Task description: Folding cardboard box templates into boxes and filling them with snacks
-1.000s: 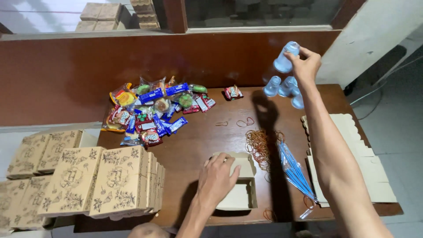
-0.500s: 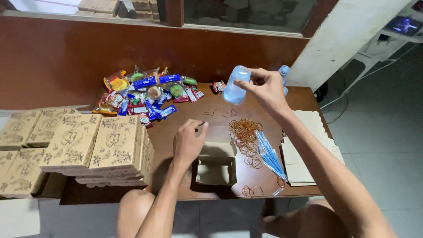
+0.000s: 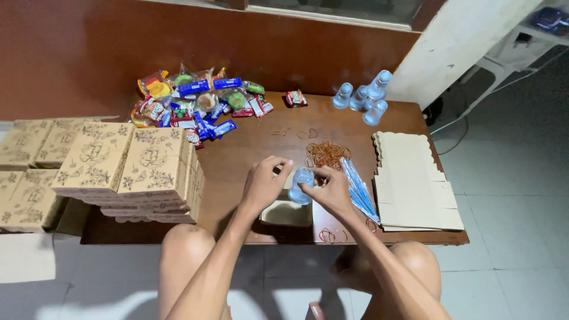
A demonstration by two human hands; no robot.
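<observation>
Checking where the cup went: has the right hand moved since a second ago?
Yes. The right hand came from the far cups to the open box, holding a clear cup.

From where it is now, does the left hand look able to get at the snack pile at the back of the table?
Probably yes: the left hand rests by the open box, and bare tabletop lies between it and the snack pile.

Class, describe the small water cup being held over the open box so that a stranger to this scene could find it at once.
Start at the brown wooden table and go to its near edge, where an open cardboard box sits in front of the person. Just above it, the left hand and right hand meet around a small clear cup. Unlike the other cups grouped at the far edge, it alone is held.
</observation>
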